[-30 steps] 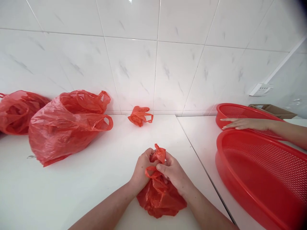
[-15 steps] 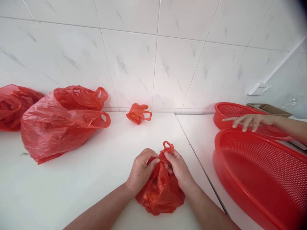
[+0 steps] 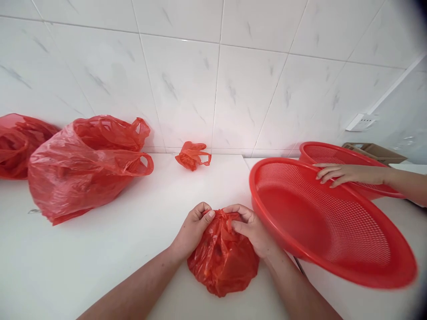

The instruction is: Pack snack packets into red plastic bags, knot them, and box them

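Note:
A filled red plastic bag [image 3: 225, 262] rests on the white table in front of me, its neck gathered and twisted at the top. My left hand [image 3: 197, 224] pinches the left side of that neck between thumb and curled fingers. On the other side, my right hand [image 3: 248, 226] grips the neck with thumb and fingers closed on the plastic. What the bag holds shows only as dark and orange patches through the film. Just right of my right forearm lies a large red plastic basket [image 3: 296, 213] with perforated sides.
Another person's hand [image 3: 347, 174] holds the basket's far rim. Behind stands a second red basket [image 3: 320, 151], near a cardboard box [image 3: 376, 152]. A small crumpled red bag [image 3: 191, 156] lies by the wall. Two large red bags, one nearer [image 3: 80, 178], one behind [image 3: 20, 142], sit left.
The large basket has moved left, toward my right arm, with the other person's hand now on its rim. The small loop above the bag's neck is down, and my hands sit slightly farther apart.

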Demonstrator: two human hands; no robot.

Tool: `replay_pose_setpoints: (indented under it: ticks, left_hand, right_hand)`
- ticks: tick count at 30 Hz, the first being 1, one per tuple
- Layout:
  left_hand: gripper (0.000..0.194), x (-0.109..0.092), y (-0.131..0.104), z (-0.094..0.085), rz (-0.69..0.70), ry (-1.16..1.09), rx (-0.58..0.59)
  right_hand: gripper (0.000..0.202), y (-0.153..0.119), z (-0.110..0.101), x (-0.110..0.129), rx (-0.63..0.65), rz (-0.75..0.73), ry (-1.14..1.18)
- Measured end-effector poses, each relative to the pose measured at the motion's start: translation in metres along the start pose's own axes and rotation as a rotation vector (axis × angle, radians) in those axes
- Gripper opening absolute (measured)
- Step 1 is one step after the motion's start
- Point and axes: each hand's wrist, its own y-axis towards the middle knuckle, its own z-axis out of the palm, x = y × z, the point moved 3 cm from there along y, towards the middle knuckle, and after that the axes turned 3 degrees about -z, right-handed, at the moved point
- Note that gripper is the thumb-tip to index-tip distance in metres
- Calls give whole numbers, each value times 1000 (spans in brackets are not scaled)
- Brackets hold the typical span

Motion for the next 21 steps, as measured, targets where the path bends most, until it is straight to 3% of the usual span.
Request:
replay_pose_setpoints:
  ticks: [4, 7, 10, 16, 21]
  left_hand:
    - [26, -2, -1, -1, 37, 27, -4]
    - [22, -5, -6, 3, 68, 98, 34]
    - [16, -5, -10, 7, 119, 257, 53]
    - [6, -4, -8, 6, 283, 652, 13]
    - [7, -8, -7, 1, 398, 775, -44]
  right_hand:
    - [35, 4, 3, 1, -142, -51, -338]
    - [24, 6, -1, -1, -274, -70, -544]
    - [16, 7, -7, -4, -321, -48, -602]
    - [33, 8, -14, -4, -312, -41, -405]
    - [24, 6, -8, -2, -127, 40, -30]
